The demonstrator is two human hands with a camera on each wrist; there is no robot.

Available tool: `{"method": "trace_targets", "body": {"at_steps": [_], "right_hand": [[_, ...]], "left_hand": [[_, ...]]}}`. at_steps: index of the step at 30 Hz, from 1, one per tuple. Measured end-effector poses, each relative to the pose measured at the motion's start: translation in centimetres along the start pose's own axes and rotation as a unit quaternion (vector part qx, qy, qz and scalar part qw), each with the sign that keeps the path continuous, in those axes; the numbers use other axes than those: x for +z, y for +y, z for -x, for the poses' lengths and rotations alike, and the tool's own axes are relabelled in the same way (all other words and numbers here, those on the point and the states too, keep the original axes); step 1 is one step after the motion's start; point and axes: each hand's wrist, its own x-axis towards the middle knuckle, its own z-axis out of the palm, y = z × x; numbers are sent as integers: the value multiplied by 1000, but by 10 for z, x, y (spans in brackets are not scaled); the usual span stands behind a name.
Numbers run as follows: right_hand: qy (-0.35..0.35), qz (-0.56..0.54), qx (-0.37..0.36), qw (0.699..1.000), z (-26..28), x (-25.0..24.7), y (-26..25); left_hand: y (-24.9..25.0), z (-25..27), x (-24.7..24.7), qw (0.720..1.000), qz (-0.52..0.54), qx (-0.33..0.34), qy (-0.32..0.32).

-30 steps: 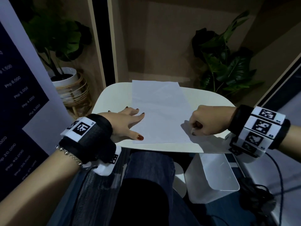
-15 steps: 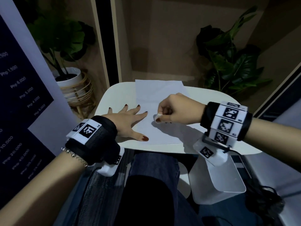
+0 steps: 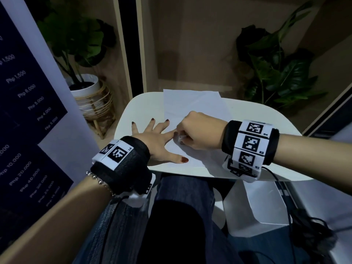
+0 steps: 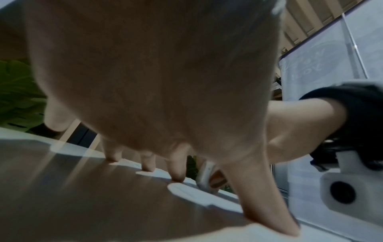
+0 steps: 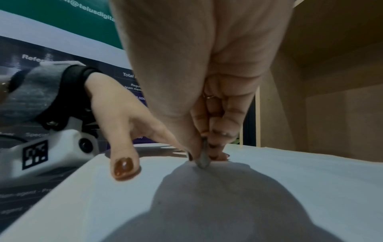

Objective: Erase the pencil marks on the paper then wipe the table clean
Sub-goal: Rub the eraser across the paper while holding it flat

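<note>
Paper (image 3: 192, 111) lies flat on the bench (image 3: 266, 119), and your left hand (image 3: 154, 141) is spread open on its left edge, pinning it. Your right hand (image 3: 198, 130) pinches the eraser (image 4: 205, 176) — tip on the sheet, just beside the left forefinger. Rub in short strokes away from that pinning hand, pressing lightly, so the paper doesn't buckle — no marks show clearly here.

The left hand (image 3: 152, 139) lies flat on the paper (image 3: 192, 103), fingers spread and straight, thumb near the paper's front edge. The right hand (image 3: 198, 131) is curled just beside its index finger, fingertips (image 5: 217, 153) pinching an eraser (image 5: 203, 158) down onto the paper.
</note>
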Motion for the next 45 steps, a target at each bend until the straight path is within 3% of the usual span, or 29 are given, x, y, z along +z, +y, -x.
{"method": "trace_targets", "body": {"at_steps": [8, 17, 23, 26, 29, 34, 36, 39, 42, 45], "right_hand": [[0, -101, -94, 991, 3, 5, 6], [-2, -24, -12, 1000, -20, -2, 23], [18, -73, -114, 991, 2, 8, 12], [-27, -110, -158, 981, 7, 5, 15], [-66, -90, -130, 985, -2, -3, 23], [-9, -32, -49, 998, -20, -5, 33], [1, -23, -54, 998, -18, 0, 29], [12, -59, -116, 991, -6, 8, 22], [-33, -95, -172, 980, 7, 6, 24], [-111, -97, -144, 979, 7, -3, 31]], "left_hand": [[1, 2, -1, 1000, 2, 1, -10], [1, 0, -1, 1000, -14, -9, -14], [1, 1, -2, 1000, -4, -7, -19], [1, 1, -1, 1000, 2, -3, -21], [1, 1, -1, 1000, -4, -5, -26], [1, 2, -1, 1000, -8, -6, -27], [1, 2, -2, 999, -7, -8, -30], [1, 2, -2, 999, -3, -10, -34], [1, 2, -1, 999, -2, -8, -33], [2, 2, -1, 999, -7, -10, -32]]}}
